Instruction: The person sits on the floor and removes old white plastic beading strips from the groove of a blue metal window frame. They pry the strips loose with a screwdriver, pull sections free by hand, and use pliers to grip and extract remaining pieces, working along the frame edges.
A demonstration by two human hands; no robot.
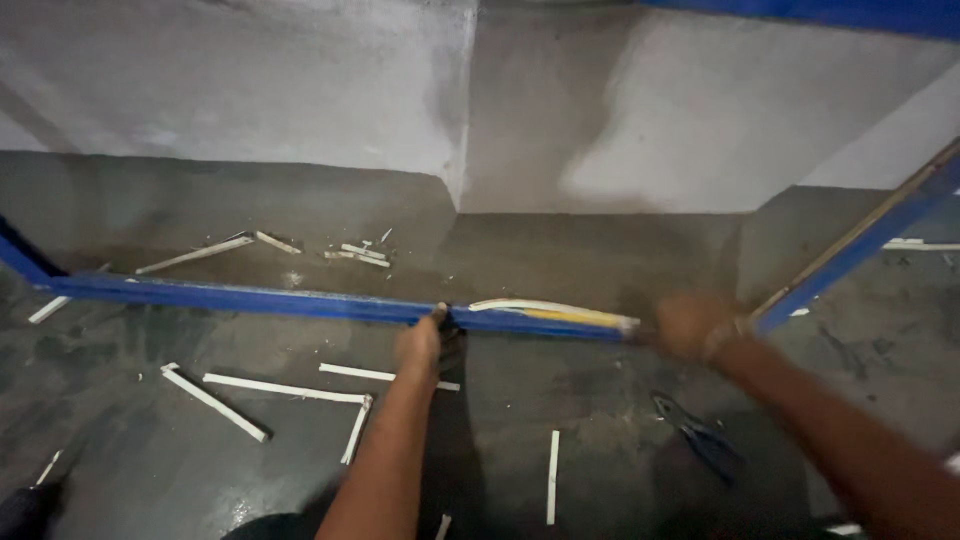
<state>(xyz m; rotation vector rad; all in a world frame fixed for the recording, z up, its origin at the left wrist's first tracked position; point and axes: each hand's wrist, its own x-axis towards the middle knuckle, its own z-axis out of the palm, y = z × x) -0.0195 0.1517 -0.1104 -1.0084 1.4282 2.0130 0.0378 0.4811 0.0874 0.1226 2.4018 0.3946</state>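
Observation:
A large blue metal frame (pixel 250 298) lies on the grey floor, its bottom bar running across the view. My left hand (pixel 420 340) presses a dark tool against the bar near its middle. My right hand (pixel 690 325), blurred by motion, grips the end of a white strip (pixel 550 310) that is lifting off the bar's top face. The strip curves up between the two hands, still touching the bar by my left hand.
Several loose white strips (pixel 285 388) lie scattered on the floor in front of and behind the bar. A dark pair of pliers (pixel 700 435) rests on the floor at right. The frame's right side bar (pixel 860 240) slants up. A grey wall stands behind.

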